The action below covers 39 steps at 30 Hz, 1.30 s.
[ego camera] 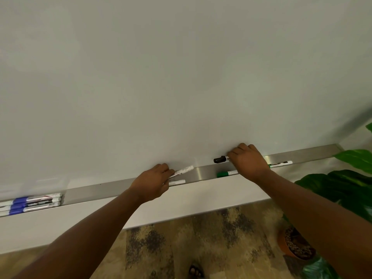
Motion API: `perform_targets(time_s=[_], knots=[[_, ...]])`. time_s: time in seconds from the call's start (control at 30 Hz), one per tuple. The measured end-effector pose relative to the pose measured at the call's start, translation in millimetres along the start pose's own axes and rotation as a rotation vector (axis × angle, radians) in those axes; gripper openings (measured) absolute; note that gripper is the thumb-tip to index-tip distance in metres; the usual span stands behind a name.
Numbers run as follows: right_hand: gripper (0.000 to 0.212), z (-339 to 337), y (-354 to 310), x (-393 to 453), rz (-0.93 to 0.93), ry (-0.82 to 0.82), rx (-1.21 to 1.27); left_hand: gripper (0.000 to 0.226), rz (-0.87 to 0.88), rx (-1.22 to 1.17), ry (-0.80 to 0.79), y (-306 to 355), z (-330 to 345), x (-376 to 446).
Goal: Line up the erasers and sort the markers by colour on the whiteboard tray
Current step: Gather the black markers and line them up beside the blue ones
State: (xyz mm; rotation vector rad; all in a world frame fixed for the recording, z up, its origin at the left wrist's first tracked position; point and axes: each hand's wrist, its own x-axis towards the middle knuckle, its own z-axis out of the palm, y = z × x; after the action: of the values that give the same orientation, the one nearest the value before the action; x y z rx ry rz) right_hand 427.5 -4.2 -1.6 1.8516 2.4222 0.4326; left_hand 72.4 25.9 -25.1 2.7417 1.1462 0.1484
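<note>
Brushed-metal whiteboard tray [112,190] runs across my head view. My left hand [153,185] is pinched on a white marker [184,170], raised and tilted above the tray. My right hand [246,160] is closed around a black-capped marker [220,159]. Beneath it a green-capped marker [226,173] lies in the tray. Blue markers [30,203] sit bunched together at far left. No erasers in my sight.

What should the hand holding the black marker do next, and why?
Probably lift the black-capped marker clear of the tray and carry it off to start its own colour spot. The right hand grips it, while green markers lie right beside it and the blue markers already sit grouped at the far left.
</note>
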Motion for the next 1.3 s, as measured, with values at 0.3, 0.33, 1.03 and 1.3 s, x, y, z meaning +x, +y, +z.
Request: perform_targets(time_s=[0.3,0.33,1.03,1.3], knots=[[0.023,-36,-92,37,-0.187,0.151,0.113,0.036,-0.043,0.037,0.005,-26,-14,-41],[0.021,-40,-102,41,-0.201,0.163,0.123,0.036,-0.048,0.041,0.010,-29,-16,-46],[0.021,-89,-290,115,-0.349,0.068,0.216,0.042,-0.295,0.235,-0.098,-124,-39,-170],[0.024,-89,-343,127,-0.327,-0.014,0.247,0.038,-0.386,0.225,-0.127,-152,-27,-191]])
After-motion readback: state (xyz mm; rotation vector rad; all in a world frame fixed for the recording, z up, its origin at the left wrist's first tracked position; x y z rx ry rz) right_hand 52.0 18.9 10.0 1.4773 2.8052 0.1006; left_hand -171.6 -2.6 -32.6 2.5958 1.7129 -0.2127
